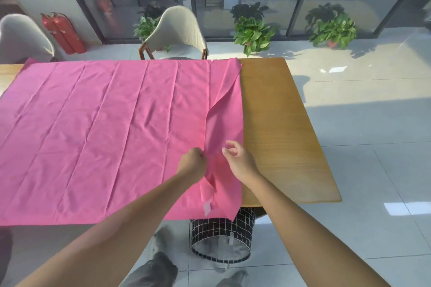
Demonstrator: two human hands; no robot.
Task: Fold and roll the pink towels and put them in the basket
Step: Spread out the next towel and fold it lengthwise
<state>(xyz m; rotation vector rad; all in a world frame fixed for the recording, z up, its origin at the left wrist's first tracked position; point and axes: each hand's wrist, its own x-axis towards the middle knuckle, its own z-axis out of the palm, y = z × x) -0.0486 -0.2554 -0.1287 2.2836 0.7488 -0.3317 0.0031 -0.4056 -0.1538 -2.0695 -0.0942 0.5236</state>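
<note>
Head view: a single moment is recorded, looking down over a wooden table (279,123) at both hands.
Towel: a large pink towel (105,123) is spread nearly flat over most of the table, its right-hand strip turned back over itself in a narrow, uneven flap (224,109).
Label: a small white tag (208,207) is seen at the near edge of the flap.
Left hand: the left hand (192,165) is clenched, and the inner edge of the flap appears to be pinched in it (the fingertips are hidden by the knuckles).
Right hand: the right hand (238,158) is held over the flap with fingers loosely curled; nothing is seen to be gripped.
Basket: a black basket with a white grid (221,233) stands on the floor just below the near table edge, partly under the towel's hanging corner.
Step in hand: the first lengthwise fold is judged to be under way; no rolling has begun.
Next move: the flap would need to be gripped by both hands and carried further across, with the far end (lying askew) squared.
Surroundings: chairs (177,30) and potted plants (253,32) are noted beyond the table.
</note>
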